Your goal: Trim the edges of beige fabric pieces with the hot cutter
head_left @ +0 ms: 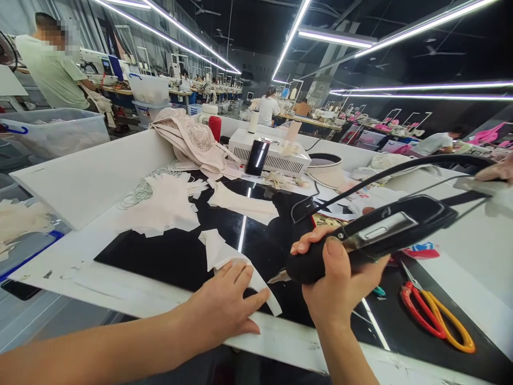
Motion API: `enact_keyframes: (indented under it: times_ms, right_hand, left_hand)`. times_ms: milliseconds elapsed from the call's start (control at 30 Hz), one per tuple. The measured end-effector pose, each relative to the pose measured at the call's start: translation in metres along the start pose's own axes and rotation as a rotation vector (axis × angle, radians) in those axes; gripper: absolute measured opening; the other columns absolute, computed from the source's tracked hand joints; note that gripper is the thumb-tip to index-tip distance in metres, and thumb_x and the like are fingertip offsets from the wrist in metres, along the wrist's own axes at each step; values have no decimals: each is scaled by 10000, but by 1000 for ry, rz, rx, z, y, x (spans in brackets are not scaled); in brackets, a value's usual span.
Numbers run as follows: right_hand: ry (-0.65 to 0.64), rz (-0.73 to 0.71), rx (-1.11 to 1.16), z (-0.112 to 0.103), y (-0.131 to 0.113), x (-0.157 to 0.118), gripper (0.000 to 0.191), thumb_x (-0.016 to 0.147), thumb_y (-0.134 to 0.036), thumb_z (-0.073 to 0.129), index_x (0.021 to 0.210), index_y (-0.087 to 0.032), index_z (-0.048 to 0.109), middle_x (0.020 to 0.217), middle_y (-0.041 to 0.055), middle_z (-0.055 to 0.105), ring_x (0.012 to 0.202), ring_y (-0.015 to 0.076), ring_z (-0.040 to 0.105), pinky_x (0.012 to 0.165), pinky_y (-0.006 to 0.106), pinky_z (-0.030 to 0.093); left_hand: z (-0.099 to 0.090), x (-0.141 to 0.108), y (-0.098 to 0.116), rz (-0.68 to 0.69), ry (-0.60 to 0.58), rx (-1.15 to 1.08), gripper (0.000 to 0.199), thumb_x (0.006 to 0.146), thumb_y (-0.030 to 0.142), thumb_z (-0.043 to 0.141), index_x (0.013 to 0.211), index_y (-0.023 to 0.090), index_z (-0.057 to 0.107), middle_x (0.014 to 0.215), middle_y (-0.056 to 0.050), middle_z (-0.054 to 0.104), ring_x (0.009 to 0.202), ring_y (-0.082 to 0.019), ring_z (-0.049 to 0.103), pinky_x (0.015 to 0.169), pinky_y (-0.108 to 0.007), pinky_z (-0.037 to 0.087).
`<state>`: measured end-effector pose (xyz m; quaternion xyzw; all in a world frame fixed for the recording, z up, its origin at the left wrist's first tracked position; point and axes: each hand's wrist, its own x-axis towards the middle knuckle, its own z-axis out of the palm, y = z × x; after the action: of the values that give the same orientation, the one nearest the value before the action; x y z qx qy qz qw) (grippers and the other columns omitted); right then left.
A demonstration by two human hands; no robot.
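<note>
My right hand [340, 283] is wrapped round a black corded hand tool [372, 232] with a pointed metal tip. The tip points left, close to the right edge of a white fabric piece [224, 254] on the glossy black board [160, 262]. On that piece my left hand [236, 297] lies with its fingers stretched out and its thumb by the board's front edge. Farther back are a second cut fabric piece [244, 206] and a jagged pile of pale fabric pieces [168, 206].
Red-and-orange-handled scissors [436, 315] lie at the right. Behind the board are a white vented box [268, 152], a black cylinder [257, 158] and stacked beige bra cups [188, 133]. A white side panel [96, 176] borders the left. A co-worker [52, 64] stands at far left.
</note>
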<state>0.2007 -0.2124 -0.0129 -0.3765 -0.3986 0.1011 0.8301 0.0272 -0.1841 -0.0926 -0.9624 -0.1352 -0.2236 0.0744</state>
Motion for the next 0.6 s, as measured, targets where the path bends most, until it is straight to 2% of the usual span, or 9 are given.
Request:
enact_keyframes:
  times_ms: [267,400,600]
  right_hand:
    - [-33,38,2,2,9,-5,432,860,-274,795,1192,-289,518,768,-79,690,518,134,620,520,311,578]
    - [-24,37,-20,3,8,-4,378,866,-250,785,1136,-288,523,775,-79,691,517,134,626,520,314,583]
    - [-3,45,40,9,11,0,442,844,-278,796,1167,-289,493,760,-83,686,502,133,606,495,308,571]
  left_hand:
    - [1,-1,-1,-18,-6,-54,825,671,648,938,1311,215,649,1260,-261,688,1212,-417,696,1019,-580,605]
    - [3,-1,-2,-17,4,-54,824,678,656,930,1318,219,651,1273,-260,682,1223,-416,693,1017,-583,605]
    - [-1,0,-3,-12,16,-46,785,696,657,918,1298,220,666,1272,-267,680,1231,-413,691,1024,-571,604]
